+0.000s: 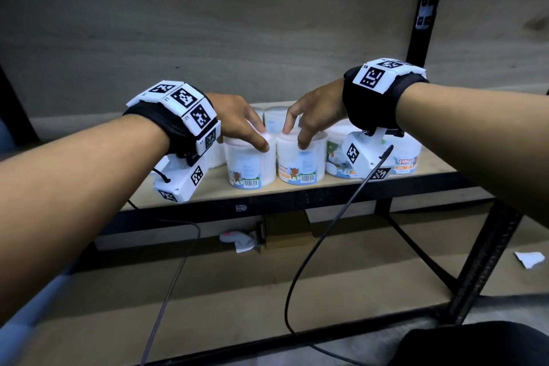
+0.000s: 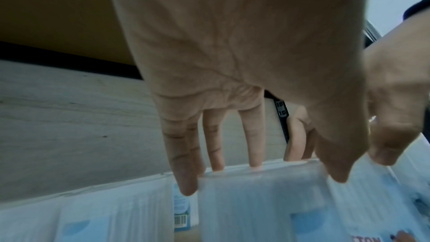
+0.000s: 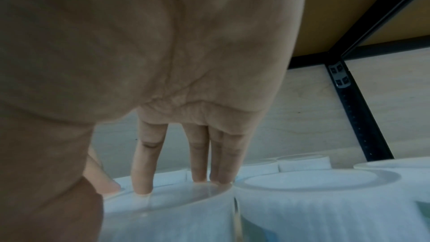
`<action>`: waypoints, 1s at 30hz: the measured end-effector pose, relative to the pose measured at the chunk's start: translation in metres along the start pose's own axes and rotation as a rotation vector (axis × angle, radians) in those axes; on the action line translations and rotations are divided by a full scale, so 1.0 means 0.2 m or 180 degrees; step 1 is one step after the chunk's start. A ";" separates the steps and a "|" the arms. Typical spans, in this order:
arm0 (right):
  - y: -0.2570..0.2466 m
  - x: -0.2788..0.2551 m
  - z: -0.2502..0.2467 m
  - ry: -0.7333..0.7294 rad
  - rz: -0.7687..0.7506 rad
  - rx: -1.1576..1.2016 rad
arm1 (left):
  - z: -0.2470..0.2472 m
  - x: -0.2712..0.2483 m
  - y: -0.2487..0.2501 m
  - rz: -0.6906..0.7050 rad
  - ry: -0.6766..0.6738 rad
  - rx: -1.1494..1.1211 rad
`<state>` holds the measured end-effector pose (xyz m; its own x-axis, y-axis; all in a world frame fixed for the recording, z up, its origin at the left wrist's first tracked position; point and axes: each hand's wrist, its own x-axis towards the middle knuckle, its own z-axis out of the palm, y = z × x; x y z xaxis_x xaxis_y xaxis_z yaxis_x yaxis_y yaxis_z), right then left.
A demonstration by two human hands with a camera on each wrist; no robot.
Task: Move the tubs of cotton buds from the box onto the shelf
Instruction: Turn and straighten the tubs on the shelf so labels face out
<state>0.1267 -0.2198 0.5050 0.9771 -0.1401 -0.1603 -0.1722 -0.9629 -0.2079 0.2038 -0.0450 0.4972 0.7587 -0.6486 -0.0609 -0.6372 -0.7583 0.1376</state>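
Several white tubs of cotton buds stand on the wooden shelf (image 1: 219, 189). My left hand (image 1: 255, 134) reaches down over the front left tub (image 1: 249, 169), fingers round its lid and thumb on the near rim. In the left wrist view, this hand (image 2: 260, 176) spans that blurred tub (image 2: 256, 200). My right hand (image 1: 294, 134) holds the neighbouring tub (image 1: 300, 166) from above, thumb on the front rim. In the right wrist view, the fingertips (image 3: 200, 178) sit at the far edge of its lid (image 3: 167, 214). The box is out of view.
More tubs stand to the right (image 1: 407, 157) (image 3: 325, 200) and behind (image 1: 276, 119). A black upright post (image 1: 416, 38) rises at the back right, with a shelf board close overhead. Below lie a small cardboard box (image 1: 285, 235), cables (image 1: 320, 235) and a paper scrap (image 1: 528, 258).
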 end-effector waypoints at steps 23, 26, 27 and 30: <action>0.02 -0.04 0.00 0.0172 -0.0180 -0.0329 | 0.04 -0.05 0.00 0.0109 0.0001 0.0096; 0.02 -0.04 0.01 0.0213 -0.0149 -0.0326 | 0.04 -0.05 -0.02 0.0130 -0.0026 0.0021; 0.01 -0.04 0.01 0.0234 -0.0145 -0.0321 | 0.04 -0.04 -0.02 0.0134 -0.0016 -0.0020; 0.01 -0.04 0.01 0.0250 -0.0150 -0.0315 | 0.04 -0.03 -0.02 0.0136 -0.0036 -0.0152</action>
<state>0.1180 -0.2201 0.5037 0.9913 -0.1081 -0.0756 -0.1165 -0.9863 -0.1165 0.1997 -0.0382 0.4890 0.7292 -0.6812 -0.0651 -0.6616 -0.7261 0.1873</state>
